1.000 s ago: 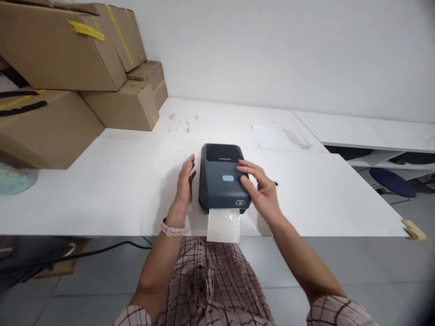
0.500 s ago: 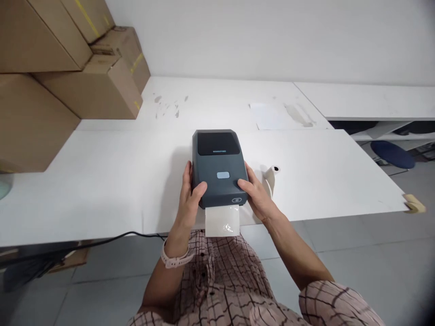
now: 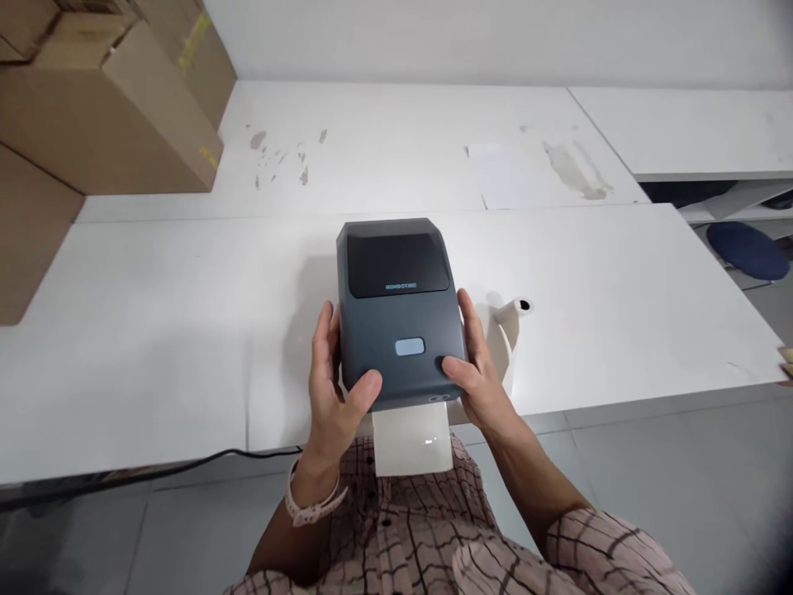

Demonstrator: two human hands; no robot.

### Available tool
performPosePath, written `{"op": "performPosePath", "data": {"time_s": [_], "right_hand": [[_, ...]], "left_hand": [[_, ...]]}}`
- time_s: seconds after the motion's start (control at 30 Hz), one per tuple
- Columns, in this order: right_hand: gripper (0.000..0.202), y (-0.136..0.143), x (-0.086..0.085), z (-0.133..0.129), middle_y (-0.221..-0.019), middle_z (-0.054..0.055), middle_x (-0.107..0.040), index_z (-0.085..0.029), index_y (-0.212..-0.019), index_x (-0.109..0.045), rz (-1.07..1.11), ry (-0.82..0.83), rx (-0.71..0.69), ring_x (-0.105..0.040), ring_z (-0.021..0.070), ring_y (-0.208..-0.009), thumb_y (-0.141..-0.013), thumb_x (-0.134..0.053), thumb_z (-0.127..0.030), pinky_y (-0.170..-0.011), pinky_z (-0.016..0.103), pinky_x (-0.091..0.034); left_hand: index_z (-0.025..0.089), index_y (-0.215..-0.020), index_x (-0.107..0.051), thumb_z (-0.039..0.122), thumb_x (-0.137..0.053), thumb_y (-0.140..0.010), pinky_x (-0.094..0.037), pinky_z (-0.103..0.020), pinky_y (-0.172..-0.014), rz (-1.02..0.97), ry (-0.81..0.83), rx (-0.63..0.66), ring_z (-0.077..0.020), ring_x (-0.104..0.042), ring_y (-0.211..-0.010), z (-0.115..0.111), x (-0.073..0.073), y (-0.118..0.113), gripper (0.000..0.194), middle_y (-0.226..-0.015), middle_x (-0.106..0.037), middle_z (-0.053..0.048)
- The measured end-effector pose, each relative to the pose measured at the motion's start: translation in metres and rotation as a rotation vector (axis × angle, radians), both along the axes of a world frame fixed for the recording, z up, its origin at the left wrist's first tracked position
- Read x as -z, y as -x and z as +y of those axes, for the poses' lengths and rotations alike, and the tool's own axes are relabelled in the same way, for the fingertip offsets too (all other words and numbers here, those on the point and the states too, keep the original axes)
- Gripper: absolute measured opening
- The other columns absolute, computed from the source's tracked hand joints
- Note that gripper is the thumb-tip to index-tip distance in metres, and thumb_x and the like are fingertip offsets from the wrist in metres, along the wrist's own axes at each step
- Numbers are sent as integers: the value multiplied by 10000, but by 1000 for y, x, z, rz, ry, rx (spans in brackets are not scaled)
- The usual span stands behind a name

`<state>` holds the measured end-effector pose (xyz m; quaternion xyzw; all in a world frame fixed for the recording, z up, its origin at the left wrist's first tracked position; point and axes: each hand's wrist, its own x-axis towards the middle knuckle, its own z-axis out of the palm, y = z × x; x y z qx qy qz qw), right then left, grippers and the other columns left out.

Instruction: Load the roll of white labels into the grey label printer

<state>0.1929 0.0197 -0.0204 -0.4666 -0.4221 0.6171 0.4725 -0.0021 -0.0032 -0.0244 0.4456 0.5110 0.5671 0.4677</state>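
Observation:
A dark blue-grey label printer (image 3: pixel 400 330) with a black window and a pale blue button is between my hands, near the front of the white table. My left hand (image 3: pixel 334 388) grips its left side, thumb on the top near the front corner. On the opposite side my right hand (image 3: pixel 483 376) grips it the same way, thumb near the front right corner. A blank whitish label (image 3: pixel 412 442) sticks out of the printer's front over the table edge. To the right lies a small paper roll (image 3: pixel 513 312) with a loose strip trailing toward me.
Cardboard boxes (image 3: pixel 117 116) are stacked at the back left of the table (image 3: pixel 595 330). A white sheet (image 3: pixel 496 175) lies toward the back. A black cable (image 3: pixel 229 453) runs below the front edge at left. A dark blue stool (image 3: pixel 747 249) stands at far right.
My view has tilted down and come closer, so the printer looks larger. Both hands keep their hold on it, and the label still hangs from its front.

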Motion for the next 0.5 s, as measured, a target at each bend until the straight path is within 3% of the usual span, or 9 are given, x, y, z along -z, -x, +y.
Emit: {"op": "performPosePath", "data": {"time_s": [0.1, 0.23, 0.3, 0.37, 0.43, 0.5], "right_hand": [[1050, -1, 3, 2, -1702, 19, -344, -427, -1648, -162, -39, -91, 10, -411, 331, -1526, -817, -778, -605, -1239, 585, -392], [1029, 0, 4, 4, -1676, 37, -389, -406, -1644, -206, -36, -95, 14, -424, 338, -1516, -813, -773, -620, -1249, 602, -368], [1017, 1, 5, 4, -1674, 36, -391, -404, -1643, -213, -13, -87, 19, -427, 334, -1513, -818, -774, -601, -1247, 601, -374], [1022, 2, 5, 4, -1669, 39, -395, -394, -1645, -214, 20, -85, 39, -419, 330, -1517, -816, -778, -588, -1246, 594, -377], [1030, 4, 7, 3, -1667, 43, -396, -385, -1645, -217, 53, -89, 60, -405, 326, -1526, -809, -785, -580, -1248, 584, -375], [1023, 6, 9, 3, -1671, 42, -390, -382, -1644, -223, 80, -97, 69, -402, 322, -1528, -810, -787, -564, -1245, 575, -380]], "left_hand": [[321, -1584, -388, 521, -749, -848, -462, -507, -1180, 5, -44, -35, -372, -450, -1484, 4, 3, -2, 843, -1610, -469, -96], [299, -1553, -411, 533, -731, -862, -487, -477, -1146, 46, -69, -16, -342, -480, -1460, 4, 4, -2, 796, -1579, -495, -118], [292, -1477, -466, 515, -739, -863, -529, -436, -1074, 132, -126, -132, -312, -506, -1424, -5, 9, -4, 707, -1571, -477, -126], [274, -1292, -550, 478, -775, -840, -574, -351, -901, 221, -242, -367, -245, -610, -1230, -22, 17, -8, 545, -1434, -547, -109], [243, -1048, -573, 474, -765, -849, -521, -264, -687, 240, -293, -515, -155, -620, -872, -44, 24, -12, 360, -1097, -620, -44], [219, -900, -570, 523, -657, -924, -431, -241, -577, 187, -66, -323, -117, -514, -645, -64, 25, -15, 317, -795, -557, 12]]}}
